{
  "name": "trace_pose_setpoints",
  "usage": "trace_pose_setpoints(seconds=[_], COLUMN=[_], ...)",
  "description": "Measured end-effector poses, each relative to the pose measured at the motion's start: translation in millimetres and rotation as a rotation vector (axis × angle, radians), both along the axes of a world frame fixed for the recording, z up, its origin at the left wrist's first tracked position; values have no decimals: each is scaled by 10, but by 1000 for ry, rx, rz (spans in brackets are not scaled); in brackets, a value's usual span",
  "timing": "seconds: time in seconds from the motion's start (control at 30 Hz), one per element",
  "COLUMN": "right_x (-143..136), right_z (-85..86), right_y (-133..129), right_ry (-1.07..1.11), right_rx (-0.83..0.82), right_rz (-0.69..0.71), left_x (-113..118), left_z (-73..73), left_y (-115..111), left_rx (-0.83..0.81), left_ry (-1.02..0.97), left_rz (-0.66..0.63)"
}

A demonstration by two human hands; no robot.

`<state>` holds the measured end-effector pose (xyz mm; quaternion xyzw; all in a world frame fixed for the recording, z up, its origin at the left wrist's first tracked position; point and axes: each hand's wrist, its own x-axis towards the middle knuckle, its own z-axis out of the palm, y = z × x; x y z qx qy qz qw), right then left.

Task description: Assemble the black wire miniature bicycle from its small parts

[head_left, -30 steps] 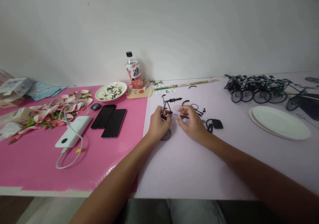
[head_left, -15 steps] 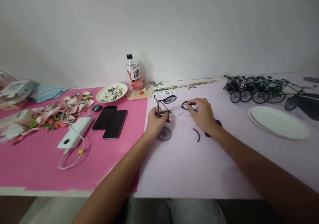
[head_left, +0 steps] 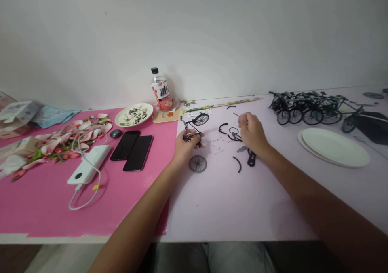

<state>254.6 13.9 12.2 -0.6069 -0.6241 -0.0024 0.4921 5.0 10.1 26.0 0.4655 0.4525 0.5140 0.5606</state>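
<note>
- The bike (head_left: 198,120) is held in the left grip (head_left: 183,147), fingers folded around its near part.
- A thin rod (head_left: 236,114) is held in the right grip (head_left: 251,131), fingers curled together, its end protruding leftward.
- A wheel (head_left: 198,164) is laid on the surface (head_left: 230,208), near the left grip.
- A curved strip (head_left: 238,164) is found right of the wheel.

The left grip (head_left: 184,147) and right grip (head_left: 252,130) are bare, like the 2 forearms (head_left: 145,208); the trousers (head_left: 180,259) look greyish.

The right fingers (head_left: 243,121) have moved farther away from the model bicycle (head_left: 199,121).
</note>
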Motion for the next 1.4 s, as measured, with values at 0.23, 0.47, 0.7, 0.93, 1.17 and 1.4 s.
trace_pose_setpoints(seconds=[0.23, 0.47, 0.7, 0.93, 1.17, 1.4], right_x=[233, 252, 183, 195, 171, -68], right_z=[-225, -220, -234, -296, -277, -63], right_y=[160, 146, 113, 157, 129, -49], right_ry=[-183, -311, -274, -248, -150, 76], right_rx=[-107, -366, -370, -458, -197, 50], right_rz=[-17, -68, -164, -176, -173, 139], left_x=[108, 159, 166, 164, 164, 104], left_z=[10, 36, 19, -73, -143, -157], left_y=[-110, -179, -168, -110, -86, -75], left_rx=[-77, -40, -7, 67, 121, 324], left_ry=[-8, 3, -22, 5, 17, 272], left_rz=[-65, -83, -99, -66, -80, -20])
